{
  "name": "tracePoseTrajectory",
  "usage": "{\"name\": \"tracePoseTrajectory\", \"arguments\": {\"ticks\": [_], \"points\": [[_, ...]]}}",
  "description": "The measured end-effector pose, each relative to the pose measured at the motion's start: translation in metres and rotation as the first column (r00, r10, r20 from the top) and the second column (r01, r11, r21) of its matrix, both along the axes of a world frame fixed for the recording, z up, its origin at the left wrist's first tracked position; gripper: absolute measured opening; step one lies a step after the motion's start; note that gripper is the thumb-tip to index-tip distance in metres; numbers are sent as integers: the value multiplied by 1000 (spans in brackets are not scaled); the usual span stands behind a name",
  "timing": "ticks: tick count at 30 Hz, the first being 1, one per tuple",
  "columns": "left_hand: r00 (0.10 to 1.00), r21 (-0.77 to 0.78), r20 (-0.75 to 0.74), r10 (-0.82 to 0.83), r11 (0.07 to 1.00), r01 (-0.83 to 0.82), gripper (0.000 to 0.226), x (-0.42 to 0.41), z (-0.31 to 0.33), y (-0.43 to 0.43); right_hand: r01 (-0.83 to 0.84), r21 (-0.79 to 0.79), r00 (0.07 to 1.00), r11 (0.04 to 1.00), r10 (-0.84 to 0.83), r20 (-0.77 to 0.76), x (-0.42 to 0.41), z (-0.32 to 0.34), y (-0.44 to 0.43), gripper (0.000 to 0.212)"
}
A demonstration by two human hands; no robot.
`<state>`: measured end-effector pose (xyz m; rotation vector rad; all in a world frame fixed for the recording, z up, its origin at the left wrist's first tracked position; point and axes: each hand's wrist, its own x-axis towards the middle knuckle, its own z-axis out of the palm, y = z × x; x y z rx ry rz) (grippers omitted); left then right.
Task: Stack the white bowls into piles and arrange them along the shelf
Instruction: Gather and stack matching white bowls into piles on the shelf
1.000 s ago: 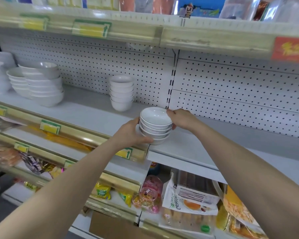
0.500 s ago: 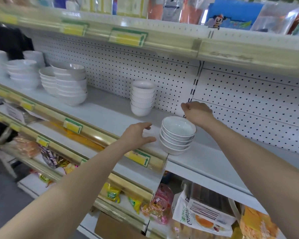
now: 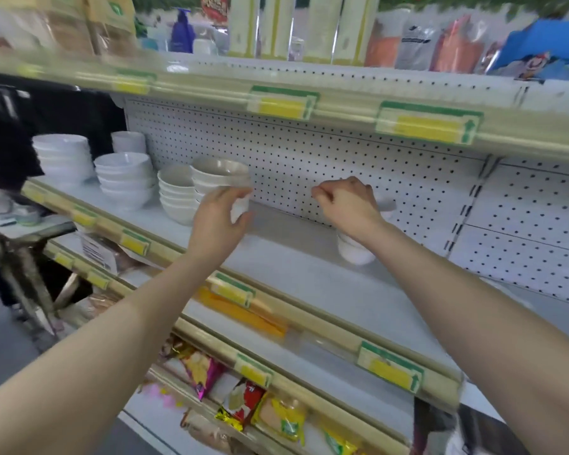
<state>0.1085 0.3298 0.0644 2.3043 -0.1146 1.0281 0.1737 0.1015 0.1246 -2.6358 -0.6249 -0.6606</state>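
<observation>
White shelf (image 3: pixel 293 270), bowl piles (image 3: pixel 125 178) at left; left hand (image 3: pixel 217 221) open beside them; right hand (image 3: pixel 345 205) curled over small pile (image 3: pixel 355 252), grip unclear.

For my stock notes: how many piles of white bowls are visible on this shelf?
6. Five piles of white round bowls cluster at the shelf's left; one sits behind the right hand. Others may be hidden.

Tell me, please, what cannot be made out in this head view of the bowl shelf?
The small bowl stack: its upper bowls are hidden behind the right hand and wrist, so the count is unknown.
The left hand: motion blur hides whether it touches the tall bowl stack.
The right hand: its palm faces away, so anything it holds is unseen.
The price labels: the text is blurred.
</observation>
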Motion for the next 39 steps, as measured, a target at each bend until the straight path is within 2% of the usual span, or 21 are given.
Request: {"name": "tracePoseTrajectory", "arguments": {"ticks": [5, 10, 13, 16, 21, 25, 29, 31, 34, 36, 39], "points": [[991, -64, -100, 85, 994, -91, 68, 22, -4, 78, 77, 41, 981, 996, -68, -181, 35, -2, 70, 42], [953, -138, -301, 15, 989, -60, 98, 51, -7, 110, 133, 33, 942, 991, -116, -316, 62, -5, 125, 49], [944, -190, -329, -39, 981, -26, 101, 69, -6, 117, 145, 98, 908, 984, -93, -409, 75, -3, 146, 55], [928, -240, -358, -104, 971, 16, 89, 82, -3, 121, 121, 175, 869, 977, -19, -494, 83, 0, 158, 58], [911, -261, -386, -144, 965, 41, 77, 94, -6, 121, 75, 214, 852, 974, 49, -520, 99, -3, 166, 58], [936, -266, -332, -121, 964, 30, 63, 96, -8, 116, 58, 233, 861, 971, 69, -504, 109, -6, 161, 52], [936, -188, -348, -53, 982, -14, 64, 95, -7, 114, 47, 257, 868, 965, 87, -489, 117, -1, 162, 50], [937, -131, -349, 4, 990, -53, 71, 94, -3, 114, 31, 254, 882, 967, 93, -462, 118, -1, 162, 44], [960, -122, -277, 29, 990, -65, 109, 95, 0, 113, 17, 264, 905, 964, 98, -415, 120, -2, 164, 35], [967, -108, -252, 40, 992, -69, 108, 95, 2, 113, 21, 256, 913, 966, 86, -399, 121, -2, 167, 35], [970, -81, -241, 45, 995, -66, 94, 94, 4, 112, 39, 264, 928, 964, 64, -368, 119, 1, 168, 32]]}}
